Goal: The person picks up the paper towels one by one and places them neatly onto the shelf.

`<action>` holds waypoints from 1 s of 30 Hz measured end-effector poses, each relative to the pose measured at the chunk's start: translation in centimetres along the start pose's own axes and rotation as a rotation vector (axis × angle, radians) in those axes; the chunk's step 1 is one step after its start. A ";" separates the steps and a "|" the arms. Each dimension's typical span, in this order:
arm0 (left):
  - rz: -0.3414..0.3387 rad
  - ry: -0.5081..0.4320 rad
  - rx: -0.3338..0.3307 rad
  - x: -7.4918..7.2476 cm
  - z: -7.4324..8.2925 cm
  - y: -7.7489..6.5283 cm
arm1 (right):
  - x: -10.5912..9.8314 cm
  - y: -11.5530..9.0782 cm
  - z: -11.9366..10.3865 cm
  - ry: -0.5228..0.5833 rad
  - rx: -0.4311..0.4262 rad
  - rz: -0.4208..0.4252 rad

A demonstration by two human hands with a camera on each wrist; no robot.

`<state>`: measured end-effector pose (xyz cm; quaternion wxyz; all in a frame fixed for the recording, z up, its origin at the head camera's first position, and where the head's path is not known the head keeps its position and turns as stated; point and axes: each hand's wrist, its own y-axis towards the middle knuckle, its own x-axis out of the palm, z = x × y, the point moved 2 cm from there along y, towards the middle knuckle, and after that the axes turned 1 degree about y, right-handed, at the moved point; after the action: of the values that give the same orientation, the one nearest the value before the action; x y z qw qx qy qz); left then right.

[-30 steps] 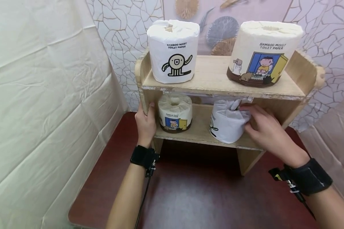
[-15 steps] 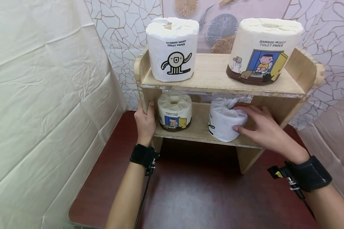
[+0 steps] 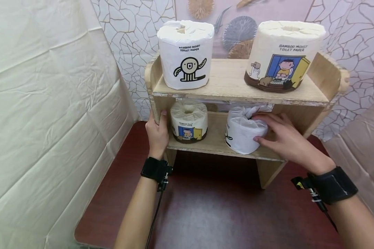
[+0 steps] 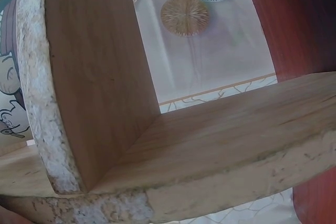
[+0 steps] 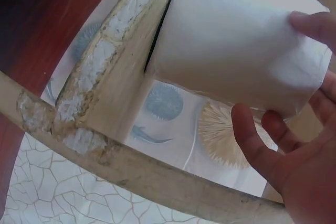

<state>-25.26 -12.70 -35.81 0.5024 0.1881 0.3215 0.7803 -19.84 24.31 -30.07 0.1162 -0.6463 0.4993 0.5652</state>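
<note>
My left hand [image 3: 157, 135] grips the left side panel of a wooden two-tier shelf [image 3: 229, 74], its thumb on the inner face. On the lower tier my right hand [image 3: 282, 138] holds a white-wrapped toilet paper roll [image 3: 244, 138], thumb against its side and fingers at the top edge. In the right wrist view the same roll shows a plain white side under the thumb [image 5: 315, 27]. Left of it, near my left hand, stands a cream toilet paper roll [image 3: 189, 119] with a cartoon print.
On the upper tier stand a white toilet paper roll [image 3: 186, 57] at left and a cream one [image 3: 283, 57] at right. The shelf stands on a dark red tabletop [image 3: 212, 214]. Pale cloth [image 3: 56, 114] hangs at the left, with a patterned backdrop behind.
The white roll on the lower tier has shifted slightly left. My right hand's thumb has come onto its side and the fingers have spread from the core. My left hand keeps its hold.
</note>
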 end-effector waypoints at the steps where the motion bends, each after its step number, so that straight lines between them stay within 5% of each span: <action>1: 0.000 -0.006 0.001 -0.1 0.5 0.0 | 0.0 0.0 -0.1 0.002 0.010 -0.007; 7: -0.005 -0.018 0.005 -0.3 2.0 0.0 | -0.2 0.2 -0.2 0.011 0.070 -0.065; 22: -0.017 -0.017 -0.009 -0.3 1.8 -0.2 | -0.7 0.9 -0.5 -0.040 -0.063 -0.044; 30: -0.023 -0.014 -0.022 -0.3 1.8 -0.1 | -1.4 1.1 -2.3 -0.132 0.053 0.017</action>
<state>-23.95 -12.38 -34.56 0.5156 0.1845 0.3116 0.7766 -19.07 22.86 -27.67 0.1613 -0.6002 0.5108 0.5940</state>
